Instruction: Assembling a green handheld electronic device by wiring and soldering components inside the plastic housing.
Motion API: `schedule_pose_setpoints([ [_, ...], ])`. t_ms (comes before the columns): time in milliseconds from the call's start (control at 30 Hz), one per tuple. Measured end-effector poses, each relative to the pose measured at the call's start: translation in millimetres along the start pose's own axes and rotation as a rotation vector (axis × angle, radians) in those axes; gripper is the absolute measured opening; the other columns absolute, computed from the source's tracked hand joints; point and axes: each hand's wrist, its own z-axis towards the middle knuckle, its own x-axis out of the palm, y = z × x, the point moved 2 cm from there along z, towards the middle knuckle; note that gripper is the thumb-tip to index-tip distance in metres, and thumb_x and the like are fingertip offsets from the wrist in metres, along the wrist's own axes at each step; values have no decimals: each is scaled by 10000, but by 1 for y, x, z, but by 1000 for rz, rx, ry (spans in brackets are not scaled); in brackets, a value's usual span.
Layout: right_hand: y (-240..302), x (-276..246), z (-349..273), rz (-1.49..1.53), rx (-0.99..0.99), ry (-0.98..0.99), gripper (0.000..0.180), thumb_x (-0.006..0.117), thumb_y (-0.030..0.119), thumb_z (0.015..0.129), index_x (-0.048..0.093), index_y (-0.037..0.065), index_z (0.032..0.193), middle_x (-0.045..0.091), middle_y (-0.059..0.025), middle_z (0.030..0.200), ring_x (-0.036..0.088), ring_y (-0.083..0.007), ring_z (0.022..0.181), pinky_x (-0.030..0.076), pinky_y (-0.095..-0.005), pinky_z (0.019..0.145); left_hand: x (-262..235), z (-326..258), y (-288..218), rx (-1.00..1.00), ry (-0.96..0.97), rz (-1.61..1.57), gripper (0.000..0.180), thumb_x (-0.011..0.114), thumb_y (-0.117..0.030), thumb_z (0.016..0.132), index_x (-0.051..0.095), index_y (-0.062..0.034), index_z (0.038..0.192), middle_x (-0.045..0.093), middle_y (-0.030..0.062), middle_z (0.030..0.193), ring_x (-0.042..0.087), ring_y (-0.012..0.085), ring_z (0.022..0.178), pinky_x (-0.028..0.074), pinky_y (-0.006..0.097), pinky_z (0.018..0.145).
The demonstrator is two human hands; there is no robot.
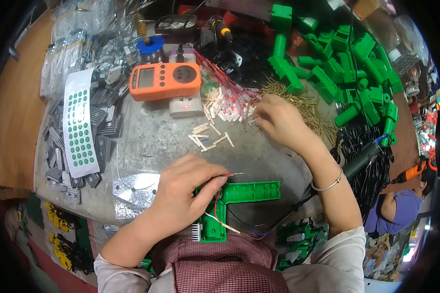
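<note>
My left hand [186,188] is closed, pinching a thin red wire [232,174] between thumb and forefinger; its bare tip points right. Beneath that hand lies an open green pistol-shaped plastic housing half [252,192], with wires and a white-sleeved lead [226,225] in its handle. A grey finned metal piece [196,232] sits at the handle's left side. My right hand [277,122] reaches to the edge of a heap of small white and red-tipped sleeves [230,105]. Its fingertips are pinched together there; what they hold is too small to make out. Brass-coloured pins [322,117] lie beside that hand.
An orange multimeter [165,81] rests behind the loose white sleeves [200,135]. Finned grey metal pieces [102,122] and a sheet of green dots [80,122] are at left. Green housings [337,68] pile up at far right, above black cables [357,156]. Another person [396,210] is beyond.
</note>
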Motion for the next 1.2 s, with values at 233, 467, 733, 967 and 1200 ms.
schedule_pose_setpoints([
  [233,44,-25,-23,405,271,57,101,664,65,820,629,21,905,636,-120,906,638,-229,741,509,-324,685,2,-4,6,16,-59,-39,71,693,-70,832,693,-17,879,683,102,800,615,261,721,471,361,669],
  [467,40,2,-40,1029,562,63,122,693,34,869,622,-18,953,626,-4,816,593,-52,766,488,-206,677,3,-3,6,-4,-57,-37,88,686,-74,838,695,-8,896,683,108,805,619,259,724,479,354,663],
  [733,20,6,-38,452,345,-221,123,708,60,846,652,-8,933,644,2,810,569,-54,740,473,-213,679,2,-4,5,-2,-55,-25,91,687,-86,842,697,-14,897,679,103,799,623,259,733,483,354,674],
  [967,51,-16,-47,749,485,-138,134,690,56,857,674,-6,976,641,13,839,551,-41,737,457,-197,671,3,-6,6,-3,-62,-15,93,692,-92,841,699,-19,899,680,104,805,626,263,744,483,357,682],
  [1200,75,-7,-55,1254,481,53,201,703,87,896,648,-25,1054,650,-29,938,608,-62,772,539,-210,691,0,-6,3,-12,-77,18,91,701,-88,832,701,-22,896,679,101,807,622,270,748,480,365,679],
])
